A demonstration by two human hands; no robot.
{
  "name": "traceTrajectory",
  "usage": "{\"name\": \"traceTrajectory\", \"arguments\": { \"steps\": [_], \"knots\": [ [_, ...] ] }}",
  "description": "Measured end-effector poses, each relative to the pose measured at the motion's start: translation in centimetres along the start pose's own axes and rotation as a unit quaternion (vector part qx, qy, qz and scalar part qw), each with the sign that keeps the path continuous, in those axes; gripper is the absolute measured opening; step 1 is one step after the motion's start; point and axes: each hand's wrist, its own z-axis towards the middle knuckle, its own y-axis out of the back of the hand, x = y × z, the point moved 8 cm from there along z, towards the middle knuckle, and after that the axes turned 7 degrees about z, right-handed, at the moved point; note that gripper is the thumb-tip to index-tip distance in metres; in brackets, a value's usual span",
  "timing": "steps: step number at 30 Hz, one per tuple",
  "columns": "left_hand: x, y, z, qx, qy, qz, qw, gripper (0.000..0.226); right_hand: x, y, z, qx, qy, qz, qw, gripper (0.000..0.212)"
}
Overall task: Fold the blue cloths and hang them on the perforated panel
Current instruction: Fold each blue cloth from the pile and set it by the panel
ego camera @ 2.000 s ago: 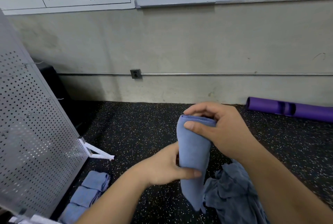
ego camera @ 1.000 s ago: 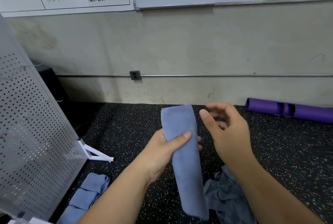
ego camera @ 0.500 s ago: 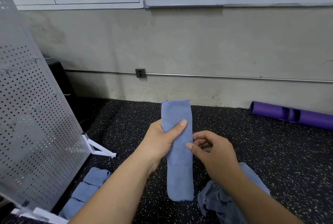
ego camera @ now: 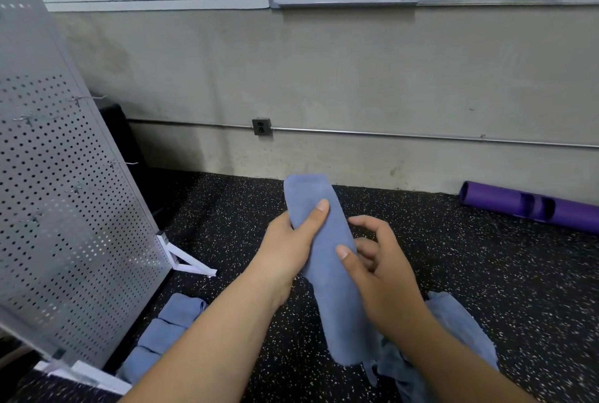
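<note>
A blue cloth (ego camera: 337, 292), folded into a long narrow strip, hangs in the air in front of me. My left hand (ego camera: 291, 247) grips it near the top, thumb across its front. My right hand (ego camera: 379, 269) takes it from the right side around the middle, thumb on the front and fingers curled behind. The grey perforated panel (ego camera: 58, 195) leans at the left, with thin wire hooks (ego camera: 84, 98) sticking out of it. Folded blue cloths (ego camera: 168, 334) lie in a row at its foot. A crumpled heap of blue cloths (ego camera: 453, 337) lies on the floor below my right arm.
The floor is black speckled rubber (ego camera: 486, 273). A purple roll (ego camera: 531, 208) lies by the concrete wall at the right. The panel's white foot (ego camera: 191, 263) juts onto the floor. A wall socket (ego camera: 261, 126) sits on a metal conduit; whiteboards hang above.
My right hand let go of the cloth's top, dropped lower and now takes the strip at its middle. My left hand moved up to grip near the top. The view turned slightly left.
</note>
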Motion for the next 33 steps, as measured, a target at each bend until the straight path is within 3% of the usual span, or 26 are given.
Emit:
{"name": "traceTrajectory", "arguments": {
  "steps": [6, 10, 13, 17, 22, 25, 33],
  "knots": [
    [3.0, -2.1, -0.9, 0.115, 0.098, 0.064, 0.986, 0.047, -1.2, 2.3, 0.6, -0.079, -0.038, -0.005, 0.996, 0.024],
    [3.2, -1.9, -0.8, 0.096, 0.071, 0.057, 0.991, 0.031, -1.6, 2.6, 0.8, -0.075, -0.051, -0.005, 0.996, 0.017],
    [2.5, -1.7, -0.6, 0.071, 0.024, 0.029, 0.997, 0.027, -1.0, 1.9, 0.9, -0.027, -0.056, 0.038, 0.997, 0.025],
    [1.9, -1.3, -0.3, 0.041, -0.016, 0.011, 0.999, 0.043, -0.4, 1.5, 1.1, 0.039, -0.066, 0.09, 0.993, 0.041],
    [2.5, -1.9, -0.4, 0.079, 0.008, 0.04, 0.996, 0.077, -0.8, 3.0, 1.5, -0.019, -0.064, 0.107, 0.992, 0.049],
    [2.1, -2.3, -0.5, 0.099, -0.021, 0.022, 0.995, 0.076, -1.0, 3.4, 1.7, -0.028, -0.066, 0.116, 0.991, 0.048],
    [1.1, -0.4, 0.0, 0.014, -0.068, 0.013, 0.997, 0.057, -0.9, 1.7, 1.3, 0.122, -0.119, 0.117, 0.978, 0.06]
  ]
}}
